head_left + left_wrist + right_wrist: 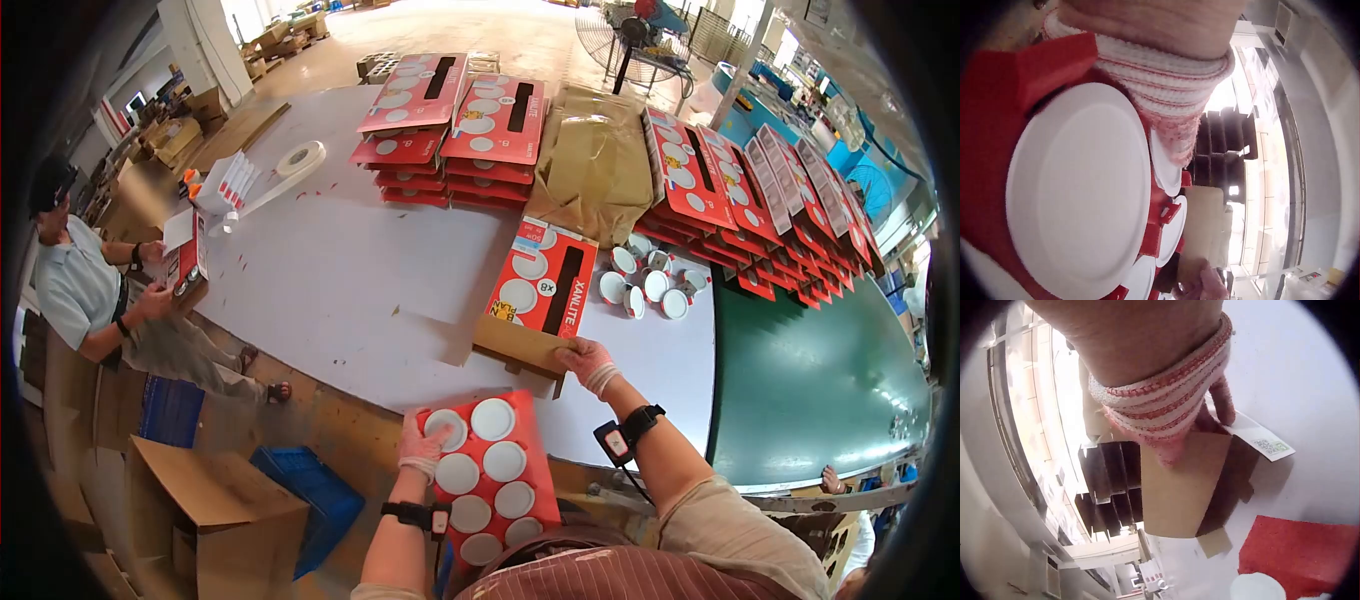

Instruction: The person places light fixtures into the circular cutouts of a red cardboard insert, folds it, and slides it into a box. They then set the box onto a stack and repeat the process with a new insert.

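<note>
My left hand [422, 450] holds a red tray [527, 420] by its upper left side, fingers lying over one white disc. The tray carries two rows of round white discs [493, 419], and one disc [1079, 187] looms large in the left wrist view. It is held over the near table edge, in front of my body. My right hand [590, 366] grips the near end of a red XANLITE box [515, 265] on the table, at its brown cardboard flap [1179, 487]. The box's inside is hidden in the head view. Both hands wear thin striped-cuff gloves.
Loose light bulbs [656, 286] lie right of the box. Stacks of red boxes [500, 120] stand behind, around a brown-wrapped carton [595, 150]. A tape roll [300, 158] lies far left. At left, another person [75, 270] holds a box. A green surface [800, 380] adjoins at right.
</note>
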`<state>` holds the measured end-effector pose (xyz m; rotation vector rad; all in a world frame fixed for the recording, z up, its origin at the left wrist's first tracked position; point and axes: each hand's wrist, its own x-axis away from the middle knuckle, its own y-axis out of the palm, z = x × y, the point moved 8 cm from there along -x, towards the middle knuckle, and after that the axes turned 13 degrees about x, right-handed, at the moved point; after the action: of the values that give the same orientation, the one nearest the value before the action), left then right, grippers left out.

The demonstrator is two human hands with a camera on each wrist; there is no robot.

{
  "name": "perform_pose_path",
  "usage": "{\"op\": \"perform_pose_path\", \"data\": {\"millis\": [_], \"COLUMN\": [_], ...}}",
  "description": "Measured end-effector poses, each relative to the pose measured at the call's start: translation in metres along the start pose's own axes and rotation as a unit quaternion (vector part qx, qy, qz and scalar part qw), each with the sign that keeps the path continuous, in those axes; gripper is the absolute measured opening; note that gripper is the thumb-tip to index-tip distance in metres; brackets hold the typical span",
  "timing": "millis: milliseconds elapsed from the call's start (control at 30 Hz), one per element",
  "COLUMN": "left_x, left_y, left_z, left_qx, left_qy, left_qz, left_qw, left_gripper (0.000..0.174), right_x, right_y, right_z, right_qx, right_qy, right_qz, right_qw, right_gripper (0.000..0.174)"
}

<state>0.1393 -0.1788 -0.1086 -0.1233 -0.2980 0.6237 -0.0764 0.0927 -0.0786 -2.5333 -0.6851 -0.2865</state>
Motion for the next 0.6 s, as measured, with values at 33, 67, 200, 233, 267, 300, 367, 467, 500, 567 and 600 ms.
{"op": "perform_pose_path", "data": {"millis": [33,67,200,233,267,300,367,467,500,567,600], "left_x": [0.002,0.002,-0.009,-0.012,-0.014,-0.015,-0.021,-0.026,-0.028,-0.029,-0.027], "left_y": [0.012,0.022,0.068,0.076,0.085,0.092,0.101,0.109,0.109,0.109,0.109], "left_z": [0.005,0.016,0.022,0.028,0.034,0.04,0.034,0.027,0.03,0.034,0.035], "left_qx": [0.018,0.025,0.022,0.021,-0.013,-0.049,-0.035,0.025,0.009,-0.009,0.009], "left_qy": [-0.033,-0.025,-0.006,-0.003,0.01,0.022,0.006,-0.034,-0.02,-0.011,-0.021], "left_qz": [-0.028,-0.038,-0.122,-0.124,-0.137,-0.15,-0.157,-0.178,-0.179,-0.188,-0.189], "left_qw": [0.999,0.999,0.992,0.992,0.99,0.987,0.987,0.983,0.984,0.982,0.982], "left_gripper": [0.061,0.063,0.067,0.067,0.067,0.067,0.069,0.071,0.071,0.071,0.071], "right_x": [0.006,0.01,0.012,0.013,0.015,0.021,0.037,0.074,0.084,0.095,0.101], "right_y": [-0.002,-0.005,-0.001,-0.001,0.0,0.001,-0.006,-0.027,-0.026,0.012,0.023], "right_z": [-0.006,-0.014,-0.002,-0.002,-0.001,-0.015,-0.02,-0.016,-0.016,0.03,0.038], "right_qx": [0.019,0.039,-0.011,-0.012,-0.013,-0.015,0.067,0.264,0.264,0.067,0.067], "right_qy": [0.011,0.019,0.0,-0.001,0.0,0.002,0.023,-0.006,0.001,0.206,0.199], "right_qz": [0.003,0.008,0.024,0.028,0.031,0.035,0.072,0.336,0.337,0.078,0.064], "right_qw": [1.0,0.999,1.0,1.0,0.999,0.999,0.995,0.904,0.904,0.973,0.976], "right_gripper": [0.023,0.021,0.025,0.025,0.027,0.028,0.033,0.042,0.042,0.044,0.045]}}
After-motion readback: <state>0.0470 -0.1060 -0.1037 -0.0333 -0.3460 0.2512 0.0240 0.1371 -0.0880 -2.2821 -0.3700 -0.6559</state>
